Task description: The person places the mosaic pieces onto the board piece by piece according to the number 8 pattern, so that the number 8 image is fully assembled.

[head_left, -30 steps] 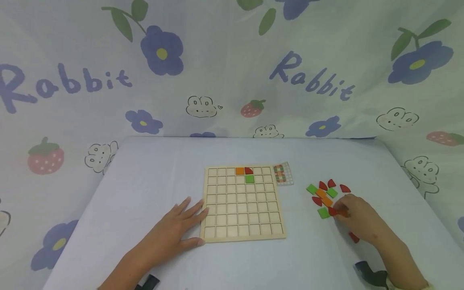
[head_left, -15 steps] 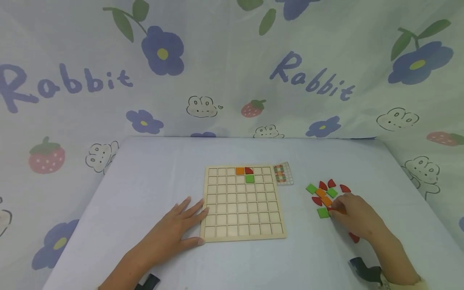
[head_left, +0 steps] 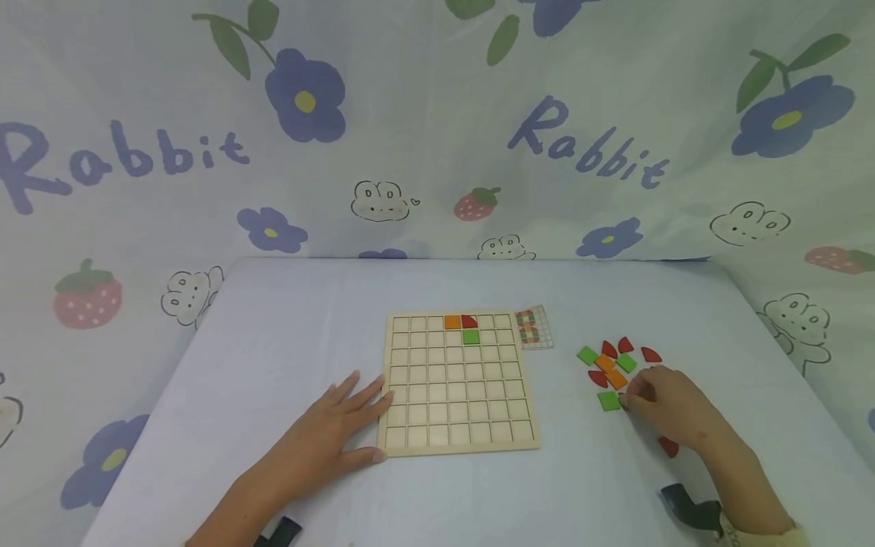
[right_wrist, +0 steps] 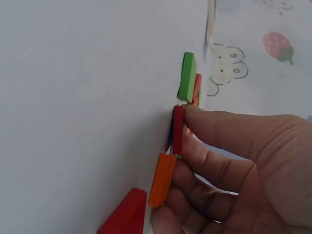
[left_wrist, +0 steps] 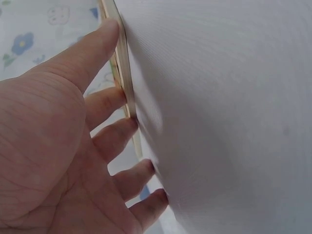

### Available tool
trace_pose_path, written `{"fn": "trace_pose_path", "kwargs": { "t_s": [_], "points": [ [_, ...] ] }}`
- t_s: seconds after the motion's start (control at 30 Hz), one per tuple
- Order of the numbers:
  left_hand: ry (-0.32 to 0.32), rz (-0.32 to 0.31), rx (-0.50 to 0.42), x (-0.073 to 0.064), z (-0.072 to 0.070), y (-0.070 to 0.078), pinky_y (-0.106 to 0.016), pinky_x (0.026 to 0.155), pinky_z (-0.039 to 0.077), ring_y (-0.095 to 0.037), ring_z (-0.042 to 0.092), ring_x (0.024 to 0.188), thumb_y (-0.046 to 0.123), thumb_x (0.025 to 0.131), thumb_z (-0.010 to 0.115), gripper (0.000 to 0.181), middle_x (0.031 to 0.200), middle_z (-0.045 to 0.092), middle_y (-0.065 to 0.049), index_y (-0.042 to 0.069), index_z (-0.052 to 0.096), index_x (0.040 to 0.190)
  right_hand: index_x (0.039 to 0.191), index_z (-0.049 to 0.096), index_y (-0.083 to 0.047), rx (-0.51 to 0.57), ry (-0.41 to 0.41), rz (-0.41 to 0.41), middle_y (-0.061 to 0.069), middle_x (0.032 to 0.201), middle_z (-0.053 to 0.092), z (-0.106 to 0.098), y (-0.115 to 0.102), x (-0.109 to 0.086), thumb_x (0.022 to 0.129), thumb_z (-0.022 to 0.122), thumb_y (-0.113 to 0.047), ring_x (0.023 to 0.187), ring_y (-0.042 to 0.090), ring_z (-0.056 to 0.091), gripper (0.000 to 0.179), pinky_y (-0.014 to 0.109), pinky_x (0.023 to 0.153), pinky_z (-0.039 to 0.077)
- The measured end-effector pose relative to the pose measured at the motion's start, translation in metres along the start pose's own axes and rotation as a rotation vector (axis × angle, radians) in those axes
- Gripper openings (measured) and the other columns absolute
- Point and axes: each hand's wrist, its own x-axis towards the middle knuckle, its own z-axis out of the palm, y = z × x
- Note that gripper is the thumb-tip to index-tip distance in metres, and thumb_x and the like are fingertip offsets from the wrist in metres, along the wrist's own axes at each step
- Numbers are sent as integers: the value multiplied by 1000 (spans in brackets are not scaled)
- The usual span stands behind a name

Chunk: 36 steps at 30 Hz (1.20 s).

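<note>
My left hand (head_left: 324,433) lies spread at the left edge of a wooden grid board (head_left: 454,453); its thumb and some fingertips touch the frame. An orange square (head_left: 453,323), a red quarter-round (head_left: 469,322) and a green square (head_left: 471,336) sit in the board's far cells. My right hand (head_left: 673,406) is at the near side of a loose group of coloured tiles, where thumb and fingers pinch a red tile (right_wrist: 179,129), tilted up on edge. An orange tile (right_wrist: 162,180) is by the curled fingers, hidden from the head view.
A small pattern card (head_left: 536,328) leans at the board's far right corner. Several loose tiles, including a green square (head_left: 609,400) and an orange square (head_left: 617,379), lie left of the right hand. One red tile (head_left: 668,447) is under the right wrist.
My right hand has shifted slightly left, and its fingers now cover most of the red tile and the orange tile. The left hand and the board stay put.
</note>
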Motion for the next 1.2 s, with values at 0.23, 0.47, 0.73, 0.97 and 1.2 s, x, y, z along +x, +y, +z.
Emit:
{"fn": "trace_pose_path", "kwargs": {
  "t_s": [0.23, 0.47, 0.73, 0.97, 1.2],
  "points": [
    [-9, -14, 5, 1, 0, 2, -60, 125, 24, -40, 22, 157, 50, 90, 79, 78, 168, 36, 0, 20, 51, 157, 97, 68, -7, 98, -43, 62, 2, 86, 59, 0, 7, -3, 99, 72, -25, 80, 21, 54, 19, 30, 61, 53],
    [-24, -29, -1, 1, -3, 2, -61, 125, 23, -40, 22, 156, 52, 92, 75, 77, 168, 35, 0, 19, 51, 157, 107, 70, -2, 176, -11, 133, 5, 88, 61, 1, 13, -5, 102, 69, -34, 77, 22, 55, 33, 31, 59, 54],
    [-29, -27, -6, 1, -3, 2, -62, 124, 24, -41, 22, 156, 53, 91, 75, 77, 168, 35, 0, 20, 51, 157, 112, 67, 3, 197, 12, 165, 8, 94, 65, 1, 14, -5, 104, 64, -37, 84, 24, 56, 41, 32, 58, 52],
    [-27, -26, -4, 0, -3, 2, -61, 124, 24, -41, 22, 156, 54, 91, 75, 77, 168, 35, 0, 20, 51, 157, 114, 66, 6, 202, 13, 160, 6, 93, 70, 0, 13, -6, 105, 61, -32, 86, 24, 58, 40, 33, 62, 53],
    [-21, -23, -5, 0, -2, 2, -59, 125, 24, -40, 21, 157, 51, 91, 77, 78, 168, 35, 1, 19, 51, 157, 111, 66, 2, 230, 14, 131, 4, 91, 71, 1, 11, -8, 104, 63, -26, 83, 22, 58, 29, 30, 59, 51]
  ]
}}
